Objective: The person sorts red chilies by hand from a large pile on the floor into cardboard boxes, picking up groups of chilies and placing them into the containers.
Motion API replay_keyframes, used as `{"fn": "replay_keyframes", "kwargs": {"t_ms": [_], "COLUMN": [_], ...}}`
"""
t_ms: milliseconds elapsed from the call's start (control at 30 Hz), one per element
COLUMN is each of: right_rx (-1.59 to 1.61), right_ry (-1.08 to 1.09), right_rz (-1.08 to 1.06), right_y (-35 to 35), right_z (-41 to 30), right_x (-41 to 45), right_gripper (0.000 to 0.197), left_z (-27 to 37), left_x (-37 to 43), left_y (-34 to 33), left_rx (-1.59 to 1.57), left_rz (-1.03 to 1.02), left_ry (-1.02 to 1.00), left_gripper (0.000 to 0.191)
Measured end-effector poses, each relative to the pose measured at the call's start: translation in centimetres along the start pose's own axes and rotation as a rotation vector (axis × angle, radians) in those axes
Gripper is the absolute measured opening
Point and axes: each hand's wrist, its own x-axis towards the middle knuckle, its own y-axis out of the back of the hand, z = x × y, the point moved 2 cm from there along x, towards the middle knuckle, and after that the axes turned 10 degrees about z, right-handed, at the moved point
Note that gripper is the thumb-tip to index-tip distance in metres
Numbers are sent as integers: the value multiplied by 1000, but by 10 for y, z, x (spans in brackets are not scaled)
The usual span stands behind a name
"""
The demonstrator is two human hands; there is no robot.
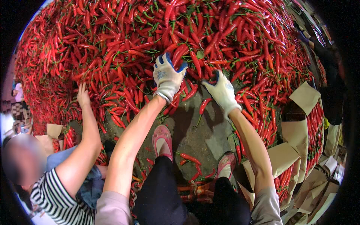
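Observation:
A large heap of red chili peppers [135,36] with green stems fills the upper view. My left hand [168,76], in a white knit glove with blue-coated fingers and a metal band at the wrist, has its fingers and thumb around several red chili peppers [179,54] at the heap's lower edge. To its right, my right hand [220,89] wears a matching glove; its thumb and fingers are spread at the edge of the heap, fingertips close to the peppers. Whether it touches any is unclear. A single red chili [204,107] lies on the dark floor between the hands.
A person in a striped shirt [60,194] sits at the left, a bare hand [83,95] at the heap. Brown cardboard boxes [294,130] holding chilies stand at the right. Loose chilies [190,158] lie between my feet. Further people are at the far left.

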Motion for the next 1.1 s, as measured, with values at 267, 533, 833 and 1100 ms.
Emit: {"fn": "replay_keyframes", "kwargs": {"t_ms": [267, 533, 833, 1100], "right_rx": [-362, -119, 379, 564], "right_ry": [99, 80, -382, -441], "right_rz": [-76, -206, 10, -133], "right_y": [-67, -60, -54, -93], "right_z": [-31, 5, 58, 35], "right_x": [83, -15, -73, -131], "right_gripper": [55, 65, 42, 41], "left_z": [-4, -74, -93, -107], "left_x": [33, -101, -163, -176], "left_y": [-33, -40, -39, -36], "left_rx": [-1, -1247, -1314, -1128], "left_rz": [-377, -760, -800, -661], "left_ry": [-16, 684, 689, 458], "left_gripper": [45, 33, 49, 45]}}
